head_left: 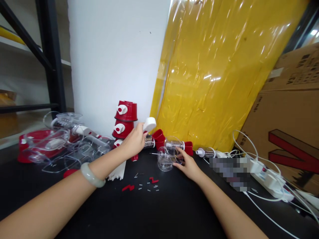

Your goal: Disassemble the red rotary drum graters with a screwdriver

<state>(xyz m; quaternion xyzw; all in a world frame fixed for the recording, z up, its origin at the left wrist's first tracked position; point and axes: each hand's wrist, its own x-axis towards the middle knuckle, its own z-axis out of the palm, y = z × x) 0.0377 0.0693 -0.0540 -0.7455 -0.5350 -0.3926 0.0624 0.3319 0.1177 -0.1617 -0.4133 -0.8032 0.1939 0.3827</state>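
Note:
My left hand (136, 139), with a pale bangle on its wrist, is closed round a white plastic part (149, 124) raised in front of the red stack. My right hand (185, 163) has its thumb and fingers round the right side of a clear plastic piece (165, 161) at the middle of the black table (149, 215). A thin rod sticks out to the left of the clear piece. Nearer the front lie two small red parts (128, 188) and several tiny pins. Metal grater drums (150, 142) and red pieces (159, 137) lie just behind the hands.
Red bases with white knobs (126, 111) stand stacked at the back. Clear plastic parts (87, 149) are heaped at left. A power strip (274, 186) with white cables lies at right, beside a cardboard box (294, 119). Yellow wrapped board (209, 73) stands behind.

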